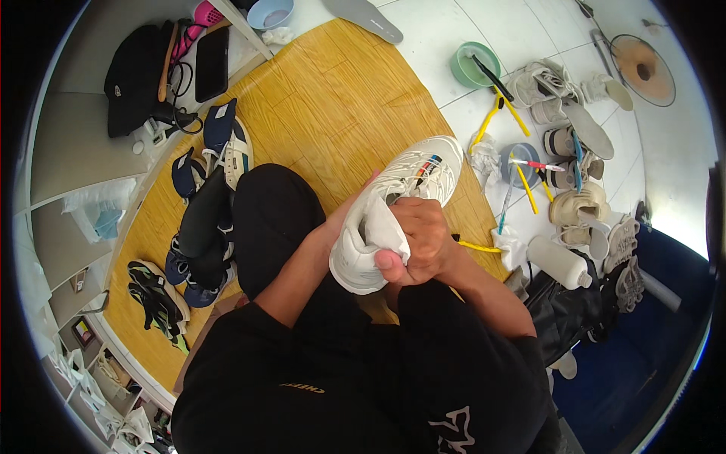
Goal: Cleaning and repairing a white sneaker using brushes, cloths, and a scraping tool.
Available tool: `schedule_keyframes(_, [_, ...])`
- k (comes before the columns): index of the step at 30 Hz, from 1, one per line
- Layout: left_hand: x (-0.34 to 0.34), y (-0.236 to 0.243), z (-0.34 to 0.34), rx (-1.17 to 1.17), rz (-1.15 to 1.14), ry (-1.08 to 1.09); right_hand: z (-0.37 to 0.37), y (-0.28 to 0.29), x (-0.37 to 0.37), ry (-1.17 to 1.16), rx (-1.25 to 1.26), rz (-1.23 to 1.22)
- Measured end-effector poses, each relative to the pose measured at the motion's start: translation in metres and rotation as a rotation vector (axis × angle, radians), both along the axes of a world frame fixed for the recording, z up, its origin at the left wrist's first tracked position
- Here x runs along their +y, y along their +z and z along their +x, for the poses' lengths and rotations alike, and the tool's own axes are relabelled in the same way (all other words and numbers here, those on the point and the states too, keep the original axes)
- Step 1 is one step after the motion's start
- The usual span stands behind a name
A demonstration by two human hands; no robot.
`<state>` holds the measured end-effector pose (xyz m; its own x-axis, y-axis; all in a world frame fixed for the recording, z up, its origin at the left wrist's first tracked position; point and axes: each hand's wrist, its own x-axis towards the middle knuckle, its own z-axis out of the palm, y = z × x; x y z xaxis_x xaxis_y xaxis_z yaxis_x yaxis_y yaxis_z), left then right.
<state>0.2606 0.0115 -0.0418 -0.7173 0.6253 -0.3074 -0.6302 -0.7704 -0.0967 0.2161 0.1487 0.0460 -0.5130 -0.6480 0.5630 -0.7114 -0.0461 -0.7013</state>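
Observation:
A white lace-up sneaker with a small striped patch is held up over my lap, its toe pointing away and to the right. My left hand grips it from the left and below; the shoe hides most of its fingers. Closed at the shoe's opening is my right hand, its thumb toward the heel. A crumpled white cloth or tissue sticks out of the opening against this hand. The fingertips reaching inside are hidden.
At left stand dark blue shoes and black shoes near a shelf. To the right are a green tub, a clear cup with brushes, a white bottle and several light shoes. A grey insole lies ahead.

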Motion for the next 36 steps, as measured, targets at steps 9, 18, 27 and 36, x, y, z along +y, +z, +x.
schedule_keyframes(9, [-0.008,0.026,-0.006,-0.008,-0.222,-0.018,0.001,0.003,0.007,-0.044,-0.169,-0.150])
schedule_keyframes(18, [-0.015,0.043,-0.011,-0.097,-0.391,-0.038,-0.036,0.034,0.061,-0.836,-1.298,-0.919])
schedule_keyframes(27, [-0.011,0.024,0.015,0.020,0.605,-0.013,-0.025,0.040,0.115,-0.425,-1.083,-1.074])
schedule_keyframes(36, [-0.015,0.020,0.028,0.092,0.452,-0.089,-0.024,0.035,0.116,-0.099,-1.057,-1.037])
